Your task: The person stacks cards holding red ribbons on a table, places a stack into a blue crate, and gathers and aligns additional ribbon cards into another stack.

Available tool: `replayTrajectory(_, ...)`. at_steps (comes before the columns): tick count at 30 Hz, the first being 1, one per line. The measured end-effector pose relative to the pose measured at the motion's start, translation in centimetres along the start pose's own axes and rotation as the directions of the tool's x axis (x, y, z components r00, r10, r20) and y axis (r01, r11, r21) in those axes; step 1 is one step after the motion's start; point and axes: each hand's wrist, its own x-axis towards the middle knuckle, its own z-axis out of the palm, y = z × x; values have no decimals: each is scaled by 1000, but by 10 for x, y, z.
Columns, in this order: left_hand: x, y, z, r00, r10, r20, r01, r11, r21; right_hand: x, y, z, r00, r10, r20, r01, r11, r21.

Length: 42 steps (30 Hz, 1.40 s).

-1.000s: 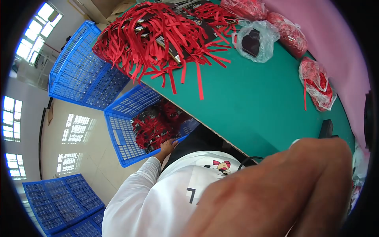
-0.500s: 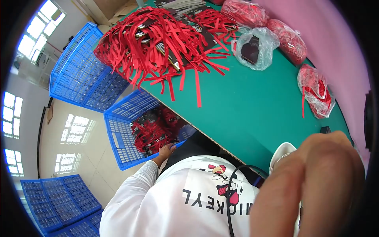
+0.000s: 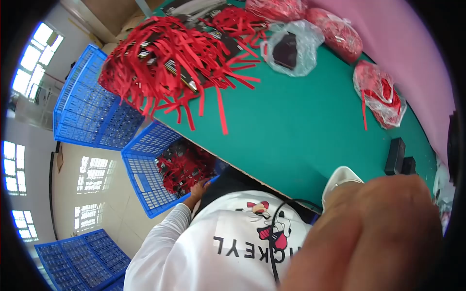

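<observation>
My left hand (image 3: 197, 189) is low beside my body, its fingers curled over the near rim of a blue plastic crate (image 3: 138, 180). Inside that crate lie many red ribbons with dark tags (image 3: 187, 167). Large and blurred, my right hand (image 3: 383, 218) fills the lower right, very close to the camera; its fingers cannot be made out, nor whether they hold anything. Behind it, a white curved object (image 3: 337, 180) is partly covered. A big heap of red ribbons with black cards (image 3: 165, 60) spreads over the far left of the green table (image 3: 291, 126).
A clear plastic bag with a dark item (image 3: 301, 53) and bags of red ribbon (image 3: 383, 99) lie along the table's far side. A black box (image 3: 395, 155) sits at the right. More blue crates (image 3: 87, 114) stand left on the tiled floor.
The view has shifted, so the table things appear further left, and the black box at the right now shows more fully. My left hand stays on the crate rim; my right hand appears slightly lower.
</observation>
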Motion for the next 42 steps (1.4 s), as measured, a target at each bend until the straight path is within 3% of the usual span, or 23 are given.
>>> replayTrajectory(5, -8, -2, -2, 999, 33, 10, -33, 999, 0, -4, 17, 10, 1000, 0, 4, 0, 998, 58)
replayTrajectory(12, -9, -2, 1, 1000, 5, -4, -5, 1000, 20, -5, 27, 7, 1000, 18, 14, -19, 996, 89)
replayTrajectory(16, 4, -4, 12, 996, -61, 65, 57, 997, 49, -7, 20, -1, 999, 44, -20, -42, 998, 55)
replayTrajectory(23, 8, -11, 25, 1000, -23, -1, 23, 991, 133, -1, 11, 7, 999, 39, -33, -37, 997, 64)
replayTrajectory(24, 8, -18, 16, 998, 38, 47, -38, 999, 1, 0, 14, 11, 999, 37, -27, -35, 998, 61)
replayTrajectory(27, 3, -18, 15, 997, 66, -36, -66, 998, 2, 0, 18, 19, 999, 21, -34, -19, 998, 67)
replayTrajectory(33, -5, 3, -1, 999, -14, 41, 14, 1000, 12, 4, 13, 20, 999, -1, -48, 5, 997, 82)
replayTrajectory(42, -18, 16, -6, 1000, 9, -18, -10, 997, -74, 14, 0, 13, 991, -20, -129, 27, 998, 50)
